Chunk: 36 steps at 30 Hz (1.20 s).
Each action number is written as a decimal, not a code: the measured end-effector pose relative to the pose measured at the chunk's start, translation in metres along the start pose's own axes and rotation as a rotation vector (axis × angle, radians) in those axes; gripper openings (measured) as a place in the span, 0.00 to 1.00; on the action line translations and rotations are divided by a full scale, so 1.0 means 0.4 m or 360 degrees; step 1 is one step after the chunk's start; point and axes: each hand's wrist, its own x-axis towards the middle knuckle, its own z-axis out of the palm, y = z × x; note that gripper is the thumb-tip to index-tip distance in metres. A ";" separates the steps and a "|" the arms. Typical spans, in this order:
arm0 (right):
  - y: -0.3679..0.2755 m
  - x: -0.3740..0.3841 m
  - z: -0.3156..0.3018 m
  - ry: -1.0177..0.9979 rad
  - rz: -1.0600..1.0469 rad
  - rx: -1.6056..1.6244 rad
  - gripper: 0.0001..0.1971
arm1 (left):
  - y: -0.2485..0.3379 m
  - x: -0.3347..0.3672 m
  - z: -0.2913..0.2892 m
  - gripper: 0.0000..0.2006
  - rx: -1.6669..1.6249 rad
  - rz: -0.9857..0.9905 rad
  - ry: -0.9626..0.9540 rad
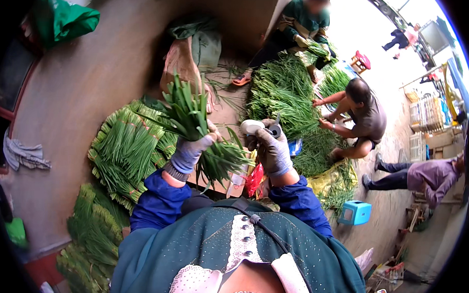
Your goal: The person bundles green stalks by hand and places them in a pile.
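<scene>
My left hand (192, 149), in a grey glove, grips a bunch of long green leafy stalks (194, 119) around its middle; the leaf tips fan up and away, the stalk ends (223, 159) point to the right. My right hand (272, 149), also gloved, holds a white tape roll (251, 127) and a small dark tool (275, 130) just right of the bunch. Both hands are close together above a wooden board.
Tied bundles of green stalks (126, 148) are stacked in a fan on my left, more (92, 234) below them. A big loose heap of greens (287, 104) lies ahead, with two people crouched at it and a third bending at right. A blue stool (357, 212) stands at right.
</scene>
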 end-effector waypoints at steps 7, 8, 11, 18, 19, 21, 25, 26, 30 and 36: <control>-0.031 -0.046 -0.071 0.0188 -0.0112 0.0537 0.21 | -0.055 0.028 0.099 0.10 0.0391 -0.0065 -0.0248; -0.030 -0.050 -0.080 0.0217 -0.0097 0.0634 0.21 | -0.069 0.021 0.112 0.11 0.0503 -0.0059 -0.0289; -0.016 -0.043 -0.105 0.0326 -0.0188 0.0649 0.21 | -0.099 0.016 0.198 0.12 0.0534 0.0025 -0.0347; 0.087 -0.052 -0.128 0.0220 -0.0919 -0.0580 0.17 | -0.165 0.034 0.282 0.12 0.1319 0.0602 -0.0485; 0.111 -0.046 -0.145 0.0331 -0.1147 -0.1024 0.16 | -0.151 0.033 0.297 0.12 0.1239 0.0655 -0.0432; 0.106 -0.043 -0.129 0.0463 -0.0639 -0.0218 0.13 | -0.156 0.042 0.286 0.12 0.1232 0.0594 -0.0475; 0.083 -0.073 -0.143 0.0486 -0.0148 0.0450 0.22 | -0.161 0.075 0.241 0.12 0.1142 0.0486 -0.0461; 0.072 -0.078 -0.148 0.0584 -0.0226 -0.0026 0.29 | -0.122 0.083 0.239 0.12 0.1224 0.0458 -0.0539; -0.041 -0.121 -0.114 0.0255 -0.1007 -0.1536 0.33 | -0.031 0.065 0.227 0.08 0.1724 0.0652 -0.0738; 0.069 -0.013 -0.124 -0.0876 -0.0012 -0.1429 0.21 | 0.046 0.020 0.162 0.13 0.1676 0.0747 -0.0849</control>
